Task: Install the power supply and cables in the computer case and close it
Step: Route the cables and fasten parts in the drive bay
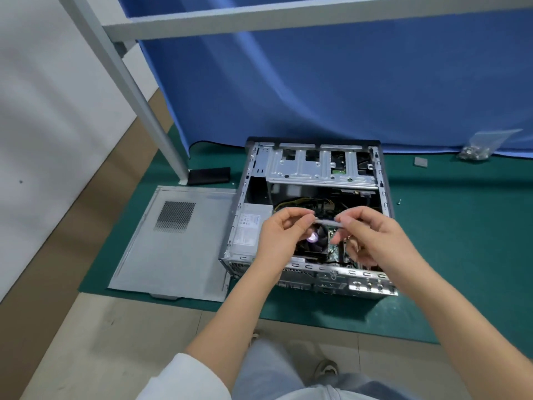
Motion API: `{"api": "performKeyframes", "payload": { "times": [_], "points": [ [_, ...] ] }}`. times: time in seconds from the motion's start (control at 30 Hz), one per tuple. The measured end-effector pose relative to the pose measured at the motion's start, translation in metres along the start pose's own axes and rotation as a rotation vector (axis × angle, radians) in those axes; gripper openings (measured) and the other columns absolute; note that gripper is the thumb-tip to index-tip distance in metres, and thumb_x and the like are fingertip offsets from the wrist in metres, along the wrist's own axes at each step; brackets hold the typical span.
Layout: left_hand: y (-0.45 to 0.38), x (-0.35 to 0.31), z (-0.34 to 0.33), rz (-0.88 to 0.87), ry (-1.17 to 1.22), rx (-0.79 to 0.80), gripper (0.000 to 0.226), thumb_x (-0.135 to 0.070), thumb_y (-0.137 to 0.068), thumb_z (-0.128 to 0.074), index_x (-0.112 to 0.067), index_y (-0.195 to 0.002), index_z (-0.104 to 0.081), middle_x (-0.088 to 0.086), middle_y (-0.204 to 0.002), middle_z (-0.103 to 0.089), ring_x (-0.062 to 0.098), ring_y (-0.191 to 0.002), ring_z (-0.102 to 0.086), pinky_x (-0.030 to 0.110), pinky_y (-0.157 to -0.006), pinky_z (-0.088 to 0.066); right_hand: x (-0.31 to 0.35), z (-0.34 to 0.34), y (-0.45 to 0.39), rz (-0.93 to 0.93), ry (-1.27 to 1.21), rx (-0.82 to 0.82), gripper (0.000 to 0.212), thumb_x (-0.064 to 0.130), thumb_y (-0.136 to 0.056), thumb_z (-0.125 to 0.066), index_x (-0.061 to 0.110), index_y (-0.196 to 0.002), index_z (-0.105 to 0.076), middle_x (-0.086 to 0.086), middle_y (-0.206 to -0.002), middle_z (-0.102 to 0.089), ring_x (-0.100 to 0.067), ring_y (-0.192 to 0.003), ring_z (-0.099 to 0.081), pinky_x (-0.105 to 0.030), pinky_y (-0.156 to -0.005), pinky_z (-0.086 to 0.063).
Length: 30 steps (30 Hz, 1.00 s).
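Power supply (250,230) seated at case's (385,197) nine o'clock; my left hand (281,238) and right hand (366,235) pinch a grey cable (415,223), side panel (176,241) still off.

Even, soft indoor light fills the frame, bright on the white wall (43,96) at left and on the blue curtain (346,82), with only faint shadows beneath the open computer case (386,197) on the green mat (447,255). Glare flares on the case's metal rear edge and on the fan hub (399,236), while its interior sits dim. Wide-angle distortion bends the grey frame posts (138,102) and the curtain folds toward the edges, and motion blur softens both hands and the thin grey strip (414,222) between them.
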State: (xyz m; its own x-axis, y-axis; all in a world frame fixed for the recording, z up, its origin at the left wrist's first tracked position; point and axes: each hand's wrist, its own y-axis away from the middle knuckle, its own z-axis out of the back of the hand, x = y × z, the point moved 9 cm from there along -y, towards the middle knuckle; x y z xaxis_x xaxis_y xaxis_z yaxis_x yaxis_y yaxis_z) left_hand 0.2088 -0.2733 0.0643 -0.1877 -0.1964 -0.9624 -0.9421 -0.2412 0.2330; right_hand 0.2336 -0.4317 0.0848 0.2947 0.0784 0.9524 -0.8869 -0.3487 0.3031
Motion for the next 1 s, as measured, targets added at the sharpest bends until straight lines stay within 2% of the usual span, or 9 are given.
{"api": "performKeyframes", "payload": {
  "times": [0.17, 0.27, 0.43, 0.53, 0.67, 0.73, 0.8, 0.87, 1.0],
  "points": [
    [-0.024, -0.018, 0.049, -0.093, -0.197, -0.057, 0.009, -0.011, -0.082, -0.072, -0.018, -0.086, -0.068, -0.002, -0.078, -0.07, 0.005, -0.075, -0.065, 0.016, -0.073, -0.052, -0.01, -0.043, -0.03, 0.023, 0.584, 0.127, 0.006, 0.029, -0.095, -0.055, 0.03, -0.093, -0.06, 0.013, -0.077, -0.072, -0.01, -0.053, -0.058, -0.025, -0.051, -0.046],
    [-0.04, -0.018, 0.075, -0.107, -0.308, -0.082, 0.011, -0.014, -0.082, -0.073, -0.022, -0.087, -0.067, -0.011, -0.071, -0.067, -0.001, -0.072, -0.062, 0.013, -0.071, -0.047, -0.019, -0.071, -0.05, 0.021, 0.853, 0.162, 0.014, 0.039, -0.092, -0.056, 0.031, -0.081, -0.061, 0.01, -0.077, -0.068, -0.009, -0.066, -0.059, -0.033, -0.067, -0.049],
    [-0.071, 0.015, 0.112, 0.211, -0.093, -0.079, 0.027, -0.031, -0.093, -0.057, -0.013, -0.113, -0.059, 0.001, -0.091, -0.072, 0.013, -0.079, -0.067, 0.026, -0.077, -0.056, -0.025, -0.115, -0.094, -0.074, 0.64, 0.068, 0.021, 0.033, -0.09, -0.062, 0.024, -0.071, -0.065, 0.011, -0.056, -0.056, -0.002, -0.05, -0.047, -0.02, -0.053, -0.037],
    [-0.083, 0.025, 0.123, 0.266, -0.044, 0.003, 0.024, -0.026, -0.098, -0.049, -0.011, -0.106, -0.066, 0.004, -0.091, -0.073, 0.01, -0.075, -0.068, 0.02, -0.064, -0.053, -0.022, -0.147, -0.125, -0.07, 0.555, 0.058, 0.019, 0.033, -0.088, -0.063, 0.024, -0.072, -0.067, 0.01, -0.062, -0.06, -0.002, -0.055, -0.05, -0.018, -0.053, -0.037],
    [-0.111, 0.027, 0.16, 0.297, 0.035, -0.075, 0.019, -0.025, -0.097, -0.053, -0.013, -0.092, -0.067, 0.002, -0.077, -0.07, 0.013, -0.076, -0.067, 0.024, -0.069, -0.053, -0.024, -0.185, -0.161, -0.002, 0.635, 0.096, 0.029, 0.039, -0.09, -0.058, 0.015, -0.075, -0.066, 0.009, -0.065, -0.061, -0.004, -0.059, -0.052, -0.022, -0.057, -0.039],
    [-0.129, 0.029, 0.181, 0.305, 0.037, -0.141, 0.017, -0.023, -0.096, -0.054, -0.013, -0.087, -0.065, 0.001, -0.076, -0.07, 0.012, -0.071, -0.067, 0.023, -0.065, -0.055, -0.021, -0.186, -0.176, 0.121, 0.802, -0.002, 0.032, 0.04, -0.095, -0.049, 0.016, -0.08, -0.064, 0.004, -0.079, -0.061, -0.011, -0.075, -0.053, -0.027, -0.067, -0.042],
    [-0.146, 0.039, 0.206, 0.326, -0.075, -0.227, 0.015, -0.021, -0.095, -0.056, -0.013, -0.085, -0.064, 0.002, -0.076, -0.067, 0.015, -0.069, -0.062, 0.027, -0.068, -0.056, -0.025, -0.178, -0.184, 0.189, 0.947, -0.121, 0.028, 0.034, -0.099, -0.04, 0.016, -0.092, -0.06, 0.002, -0.089, -0.056, -0.015, -0.089, -0.049, -0.031, -0.077, -0.043],
    [-0.159, 0.058, 0.223, 0.372, -0.305, -0.251, 0.013, -0.021, -0.093, -0.059, -0.013, -0.084, -0.065, 0.005, -0.079, -0.066, 0.019, -0.073, -0.061, 0.034, -0.078, -0.053, -0.035, -0.169, -0.186, 0.177, 1.008, -0.195, 0.025, 0.031, -0.099, -0.037, 0.015, -0.096, -0.056, 0.002, -0.091, -0.053, -0.016, -0.092, -0.047, -0.034, -0.075, -0.044],
    [-0.174, 0.103, 0.218, 0.443, -0.772, -0.115, 0.019, -0.026, -0.089, -0.062, -0.01, -0.093, -0.073, 0.01, -0.097, -0.071, 0.026, -0.095, -0.064, 0.026, -0.079, -0.045, -0.047, -0.164, -0.192, 0.159, 1.067, -0.258, 0.023, 0.028, -0.097, -0.04, 0.014, -0.098, -0.058, 0.002, -0.092, -0.055, -0.017, -0.092, -0.047, -0.035, -0.072, -0.045]
  ]
}}
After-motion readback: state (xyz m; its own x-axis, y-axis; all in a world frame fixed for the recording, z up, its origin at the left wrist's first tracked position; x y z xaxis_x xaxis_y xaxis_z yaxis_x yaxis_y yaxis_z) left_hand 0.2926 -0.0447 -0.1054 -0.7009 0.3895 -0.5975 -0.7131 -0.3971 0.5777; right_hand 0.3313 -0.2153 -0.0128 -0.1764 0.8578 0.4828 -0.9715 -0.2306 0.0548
